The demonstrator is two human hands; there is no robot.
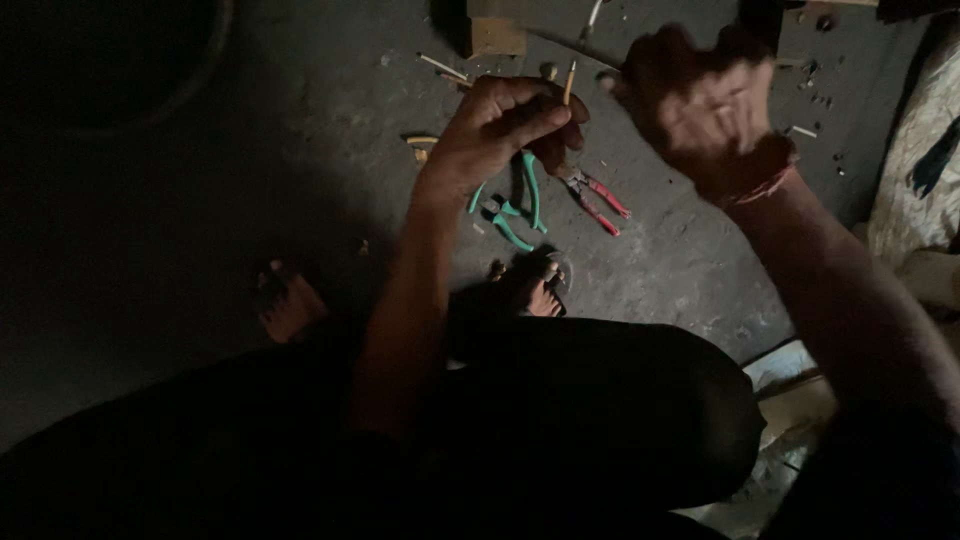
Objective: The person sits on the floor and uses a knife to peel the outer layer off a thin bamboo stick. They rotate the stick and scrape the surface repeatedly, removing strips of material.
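a thin pale wooden stick [569, 84] sits pinched upright in your left hand [500, 130], above the green-handled pliers [515, 205] on the grey concrete floor [300, 150]. your right hand [705, 110] is raised and blurred, fingers curled, whether around anything i cannot tell. it looks like you're mid-trim; steady that hand first.

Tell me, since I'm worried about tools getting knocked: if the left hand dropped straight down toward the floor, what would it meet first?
Probably the green-handled pliers, which lie on the floor right under the left hand. That hand holds a thin stick. Depth is hard to judge in this dim view.
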